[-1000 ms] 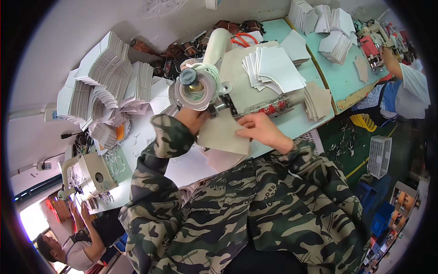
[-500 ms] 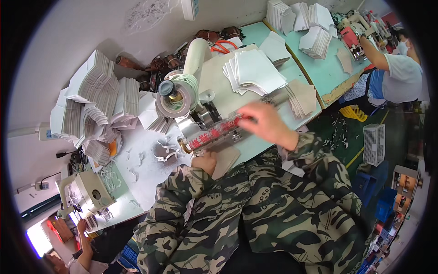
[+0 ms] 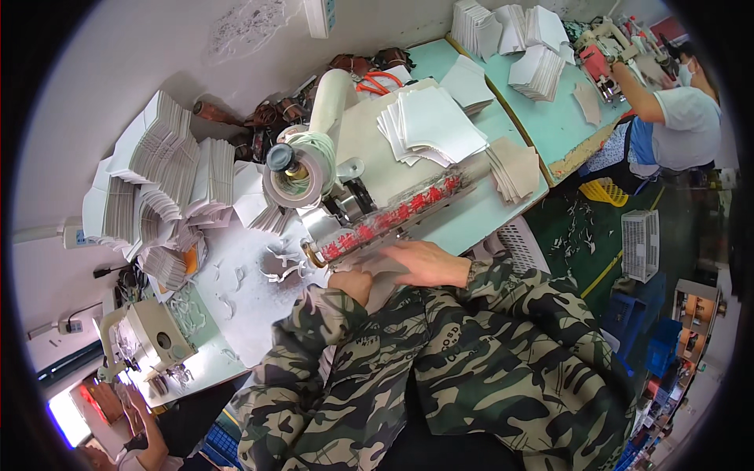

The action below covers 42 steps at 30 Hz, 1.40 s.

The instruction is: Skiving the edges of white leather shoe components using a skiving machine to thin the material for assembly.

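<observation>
At the front of the sewing-type machine [image 3: 298, 177], my left hand [image 3: 350, 286] is curled closed beside the working end, most of its fingertips hidden. A beige flat panel [image 3: 382, 289] lies between my hands, its edge against my left hand, which seems to grip it. My right hand [image 3: 430, 264] reaches in from the right over that panel, below the machine's long arm. Its fingers are stretched and apart, somewhat blurred at the tips. The clear-covered arm [image 3: 393, 218] with red markings runs slantwise just beyond both hands.
Stacked white panels [image 3: 157, 149] stand at the left, more white panels [image 3: 432, 122] and beige panels [image 3: 514, 169] at the right. White scraps [image 3: 275, 263] lie by the machine. Orange-handled scissors [image 3: 378, 82] lie behind. Another machine [image 3: 149, 337] stands lower left; co-workers sit on both sides.
My right hand has come down and left from the machine's red-marked arm to the panel beside my left hand. My left hand stays nearly in place.
</observation>
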Tool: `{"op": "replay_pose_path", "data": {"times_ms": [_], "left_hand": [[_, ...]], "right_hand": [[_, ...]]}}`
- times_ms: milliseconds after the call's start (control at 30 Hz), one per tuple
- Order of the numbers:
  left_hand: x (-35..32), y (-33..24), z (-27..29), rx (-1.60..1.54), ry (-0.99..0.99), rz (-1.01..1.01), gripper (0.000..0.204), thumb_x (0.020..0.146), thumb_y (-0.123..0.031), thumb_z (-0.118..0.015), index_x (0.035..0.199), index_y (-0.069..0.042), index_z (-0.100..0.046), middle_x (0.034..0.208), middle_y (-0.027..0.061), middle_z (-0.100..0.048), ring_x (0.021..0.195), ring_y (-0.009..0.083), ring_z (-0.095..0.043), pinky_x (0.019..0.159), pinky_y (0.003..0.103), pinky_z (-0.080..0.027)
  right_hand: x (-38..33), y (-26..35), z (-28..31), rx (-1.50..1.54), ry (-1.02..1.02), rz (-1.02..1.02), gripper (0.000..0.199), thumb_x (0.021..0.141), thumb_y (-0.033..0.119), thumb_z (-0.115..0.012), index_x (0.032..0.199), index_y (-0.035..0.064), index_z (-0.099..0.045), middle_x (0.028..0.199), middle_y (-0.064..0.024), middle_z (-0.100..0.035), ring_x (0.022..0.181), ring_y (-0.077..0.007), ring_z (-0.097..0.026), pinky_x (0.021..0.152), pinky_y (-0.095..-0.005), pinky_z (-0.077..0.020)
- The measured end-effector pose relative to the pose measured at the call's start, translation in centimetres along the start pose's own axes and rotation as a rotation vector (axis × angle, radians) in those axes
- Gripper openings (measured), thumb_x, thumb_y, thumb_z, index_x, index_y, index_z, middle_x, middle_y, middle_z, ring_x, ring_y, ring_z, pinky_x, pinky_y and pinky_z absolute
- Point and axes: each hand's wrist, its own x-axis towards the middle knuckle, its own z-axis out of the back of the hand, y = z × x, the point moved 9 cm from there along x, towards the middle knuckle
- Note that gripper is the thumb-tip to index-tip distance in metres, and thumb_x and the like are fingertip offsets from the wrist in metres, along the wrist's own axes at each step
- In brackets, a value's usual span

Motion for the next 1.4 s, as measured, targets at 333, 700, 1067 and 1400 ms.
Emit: {"op": "replay_pose_path", "data": {"times_ms": [333, 700, 1067, 1400], "left_hand": [[2.5, 8.2, 13.5, -0.651, 0.373, -0.075, 0.025, 0.089, -0.026, -0.056, 0.088, -0.001, -0.064, 0.072, 0.0109, -0.063, 0.066, 0.0189, -0.060, 0.066, 0.035, -0.047], [4.4, 6.1, 19.2, -0.275, -0.538, -0.198, 0.028, 0.084, -0.021, -0.064, 0.104, -0.002, -0.062, 0.093, 0.0155, -0.066, 0.088, 0.0329, -0.062, 0.078, 0.040, -0.049], [-2.5, 6.8, 8.8, -1.317, 0.397, 0.355, 0.033, 0.097, -0.030, -0.048, 0.092, -0.001, -0.062, 0.068, 0.0021, -0.062, 0.057, 0.0129, -0.060, 0.051, 0.026, -0.043], [4.6, 4.8, 19.1, -0.379, -0.329, -0.012, 0.029, 0.091, -0.023, -0.055, 0.082, 0.002, -0.065, 0.070, 0.0136, -0.061, 0.066, 0.0233, -0.062, 0.060, 0.038, -0.047]], "right_hand": [[5.7, 2.9, 1.9, 0.359, 0.280, -0.173, 0.025, 0.086, 0.023, -0.063, 0.086, -0.0019, -0.065, 0.072, -0.0125, -0.068, 0.065, -0.0214, -0.069, 0.062, -0.0319, -0.0525], [12.1, 1.4, 10.5, -0.166, 0.122, 0.018, 0.036, 0.071, 0.031, -0.068, 0.096, 0.0050, -0.067, 0.090, -0.0158, -0.069, 0.083, -0.0356, -0.064, 0.072, -0.0422, -0.0508], [5.5, 0.5, 5.2, 0.436, -0.037, -0.197, 0.020, 0.074, 0.018, -0.072, 0.085, 0.0013, -0.070, 0.076, -0.0127, -0.068, 0.069, -0.0203, -0.066, 0.066, -0.0312, -0.0498], [1.3, -3.1, 5.8, 0.705, -0.057, -0.407, 0.024, 0.081, 0.010, -0.070, 0.100, -0.0055, -0.066, 0.083, -0.0068, -0.069, 0.073, -0.0092, -0.062, 0.063, -0.0222, -0.0495]]}}
